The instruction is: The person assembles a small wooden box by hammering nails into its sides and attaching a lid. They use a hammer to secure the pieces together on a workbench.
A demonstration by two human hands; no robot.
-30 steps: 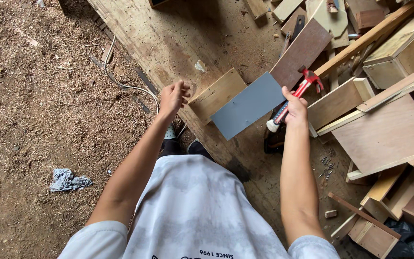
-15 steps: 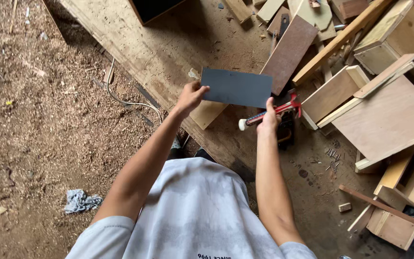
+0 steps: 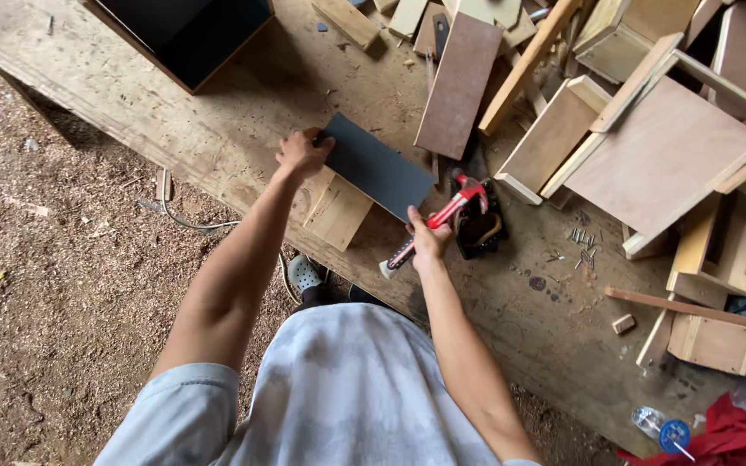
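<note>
Step in hand: positioning of the dark grey panel [image 3: 379,168] on the plywood workbench [image 3: 174,129], judged from both hands being at the panel.
Left hand: the left hand [image 3: 302,153] was closed on the panel's far-left corner, fingers curled over its edge.
Right hand: the right hand [image 3: 429,244] was wrapped around the handle of a red-and-black hammer [image 3: 439,218]; the hammer head lay just beside the panel's near-right corner.
Panel location: the panel lay at a slant on the workbench, partly over a pale wooden block [image 3: 338,210] that showed beneath its near edge.
Panel appearance: flat, rectangular, thin, uniformly dark grey, matte, with clean straight edges and no visible fasteners.
Next move, as a judgement: the panel would need to be squared against the block beneath it and held steady by the left hand before any hammer blow; a fastener would be required, and none was visible at the panel.
Left of the panel: a black open box [image 3: 185,33] at the workbench's far edge.
Right of the panel: a brown board [image 3: 459,85], a stack of wooden frames [image 3: 658,155], and loose nails [image 3: 582,237] on the bench surface.
Below the workbench: sawdust-covered ground [image 3: 53,285].
</note>
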